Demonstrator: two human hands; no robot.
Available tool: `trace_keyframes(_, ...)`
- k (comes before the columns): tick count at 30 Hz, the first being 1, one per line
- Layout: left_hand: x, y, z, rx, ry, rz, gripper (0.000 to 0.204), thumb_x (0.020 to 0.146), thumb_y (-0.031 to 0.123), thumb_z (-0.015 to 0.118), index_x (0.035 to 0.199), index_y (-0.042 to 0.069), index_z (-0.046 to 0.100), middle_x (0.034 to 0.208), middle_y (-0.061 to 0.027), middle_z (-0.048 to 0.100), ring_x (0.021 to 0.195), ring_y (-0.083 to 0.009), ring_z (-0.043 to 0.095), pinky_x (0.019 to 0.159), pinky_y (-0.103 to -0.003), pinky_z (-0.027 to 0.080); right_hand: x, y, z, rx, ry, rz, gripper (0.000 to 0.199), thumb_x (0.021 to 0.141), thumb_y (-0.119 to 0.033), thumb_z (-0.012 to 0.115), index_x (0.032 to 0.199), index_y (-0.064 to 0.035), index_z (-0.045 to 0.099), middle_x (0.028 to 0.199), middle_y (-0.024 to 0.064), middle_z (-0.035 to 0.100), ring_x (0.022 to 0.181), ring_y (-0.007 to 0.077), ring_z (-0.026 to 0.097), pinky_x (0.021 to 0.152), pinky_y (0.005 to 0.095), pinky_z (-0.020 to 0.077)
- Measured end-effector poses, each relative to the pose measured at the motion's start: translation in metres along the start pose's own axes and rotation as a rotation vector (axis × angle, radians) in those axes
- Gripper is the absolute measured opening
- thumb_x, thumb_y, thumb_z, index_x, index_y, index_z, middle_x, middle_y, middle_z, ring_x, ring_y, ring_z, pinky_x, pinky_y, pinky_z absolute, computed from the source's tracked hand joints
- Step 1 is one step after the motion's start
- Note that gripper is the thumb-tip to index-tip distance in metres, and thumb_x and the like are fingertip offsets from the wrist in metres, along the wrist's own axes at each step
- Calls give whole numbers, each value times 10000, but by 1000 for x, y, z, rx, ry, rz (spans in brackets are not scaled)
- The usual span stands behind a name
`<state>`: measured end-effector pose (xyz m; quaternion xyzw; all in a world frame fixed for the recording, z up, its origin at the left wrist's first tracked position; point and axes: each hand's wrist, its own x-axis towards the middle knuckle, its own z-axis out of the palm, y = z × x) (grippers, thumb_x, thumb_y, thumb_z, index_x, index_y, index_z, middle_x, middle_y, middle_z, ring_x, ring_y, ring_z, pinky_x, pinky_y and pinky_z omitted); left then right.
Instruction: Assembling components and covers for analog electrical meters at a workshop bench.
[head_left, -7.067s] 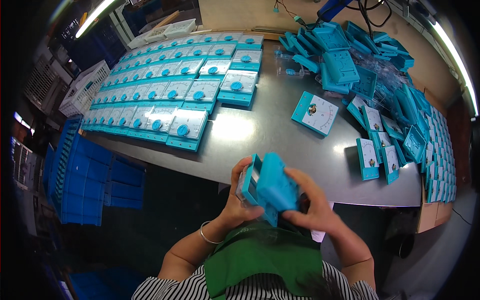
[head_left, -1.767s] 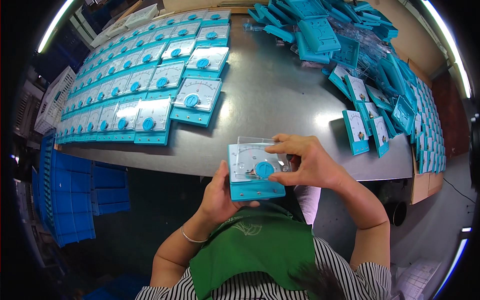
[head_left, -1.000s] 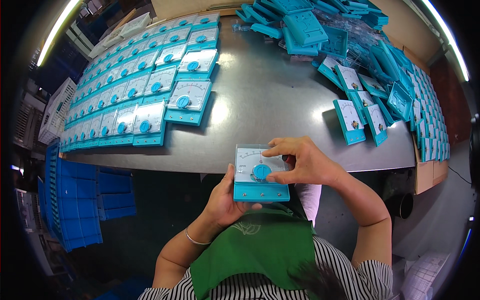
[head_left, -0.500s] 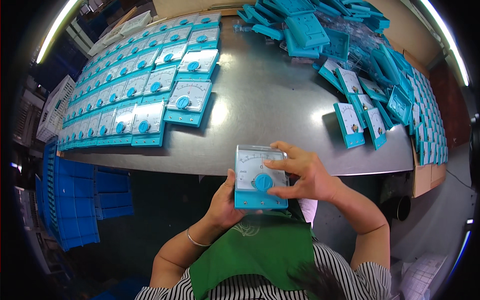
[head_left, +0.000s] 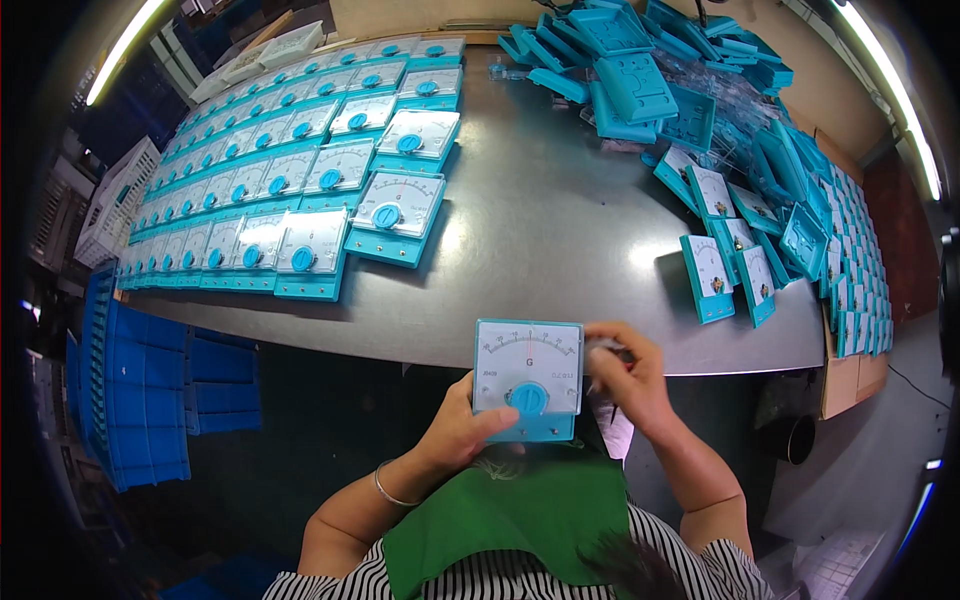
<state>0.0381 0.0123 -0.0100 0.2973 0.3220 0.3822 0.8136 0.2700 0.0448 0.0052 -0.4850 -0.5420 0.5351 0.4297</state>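
Note:
My left hand (head_left: 460,428) grips a galvanometer (head_left: 530,365) upright just past the table's front edge, its thumb at the lower front by the round blue knob (head_left: 529,399). The meter has a white dial with a red needle under a transparent cover, and a teal base with small terminals. Beside the meter's right edge is my right hand (head_left: 636,385), fingers curled in around a thin, partly dark thing. Blur and the fingers hide what kind it is.
Rows of similar meters (head_left: 330,180) stand on the metal table (head_left: 540,230) at left. At right lie dials on teal panels (head_left: 708,270), with a heap of teal housings (head_left: 635,85) behind and stacked dials (head_left: 855,250) beyond. Blue crates (head_left: 140,390) stand below left.
My right hand has left the meter's face and drawn to its right side, now closed around something. My left thumb has come onto the front, and the meter sits slightly lower in view.

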Motion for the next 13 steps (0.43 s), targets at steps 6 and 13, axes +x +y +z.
trace_keyframes(6,-3,0,4,-53,-20,6,648,776,270,686,1272,-23,390,1107,-146,571,920,-213,619,628,-304,556,-10,8,3,432,-345,324,243,895,-152,534,1020,45,600,660,19,569,513,54,491,433,194,336)
trace_keyframes(13,15,-6,6,258,76,254,826,781,318,700,1392,2,241,1223,-142,511,1058,-232,561,854,-353,518,-8,0,0,-22,-234,43,329,840,-288,672,865,38,640,628,10,572,501,79,475,443,257,359)
